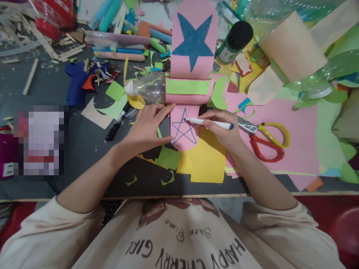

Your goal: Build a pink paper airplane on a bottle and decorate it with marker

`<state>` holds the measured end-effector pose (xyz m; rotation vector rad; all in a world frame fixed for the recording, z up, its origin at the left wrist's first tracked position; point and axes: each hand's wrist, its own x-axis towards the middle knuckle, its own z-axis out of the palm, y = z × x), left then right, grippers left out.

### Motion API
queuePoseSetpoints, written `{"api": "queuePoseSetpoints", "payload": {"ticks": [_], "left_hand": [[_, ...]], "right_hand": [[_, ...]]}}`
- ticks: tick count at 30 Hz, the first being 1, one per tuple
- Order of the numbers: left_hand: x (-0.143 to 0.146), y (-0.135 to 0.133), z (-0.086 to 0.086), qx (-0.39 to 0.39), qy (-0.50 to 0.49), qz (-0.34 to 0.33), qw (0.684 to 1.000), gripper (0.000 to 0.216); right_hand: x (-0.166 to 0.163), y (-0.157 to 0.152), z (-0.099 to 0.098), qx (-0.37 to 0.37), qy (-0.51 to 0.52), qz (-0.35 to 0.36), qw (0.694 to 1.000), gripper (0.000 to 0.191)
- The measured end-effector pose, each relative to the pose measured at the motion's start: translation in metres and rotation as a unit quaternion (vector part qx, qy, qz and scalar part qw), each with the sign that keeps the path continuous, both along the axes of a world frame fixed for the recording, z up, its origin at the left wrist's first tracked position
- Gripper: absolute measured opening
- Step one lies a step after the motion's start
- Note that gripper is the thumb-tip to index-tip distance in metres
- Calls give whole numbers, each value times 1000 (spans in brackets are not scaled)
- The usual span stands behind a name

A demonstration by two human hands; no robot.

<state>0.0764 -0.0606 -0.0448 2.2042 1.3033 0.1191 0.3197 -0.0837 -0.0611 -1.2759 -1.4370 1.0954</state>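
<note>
My right hand (221, 129) grips a white marker (209, 122) with a blue end, its tip on a pink paper flap (193, 112). A five-pointed star (183, 130) is outlined there in crossing blue lines. My left hand (148, 125) lies with fingers spread, thumb and fingertips at the flap's left edge. Just beyond lies a clear plastic bottle (150, 87) on its side, wrapped in pink paper with a green strip (187, 86). A second pink flap (193, 7) extends away from me and carries a solid blue star (193, 39).
Scissors (269, 142) with red and yellow handles lie right of my right hand on pink sheets (300, 149). A black marker (117, 123) and a blue glue gun (75, 82) are to the left. A dark green black-capped bottle (235, 41) stands behind, among markers and paper scraps.
</note>
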Motion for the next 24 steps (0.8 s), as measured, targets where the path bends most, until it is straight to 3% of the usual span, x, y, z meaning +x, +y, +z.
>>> {"api": "queuePoseSetpoints", "payload": {"ticks": [4, 18, 24], "left_hand": [[-1, 0, 0, -3, -3, -1, 1000, 88], [0, 0, 0, -4, 2, -1, 1000, 89], [0, 0, -1, 6, 1, -3, 1000, 87]], "right_hand": [[0, 1, -6, 3, 22, -43, 999, 6], [-1, 1, -3, -8, -4, -13, 1000, 12], [1, 1, -7, 8, -7, -32, 999, 12]]}}
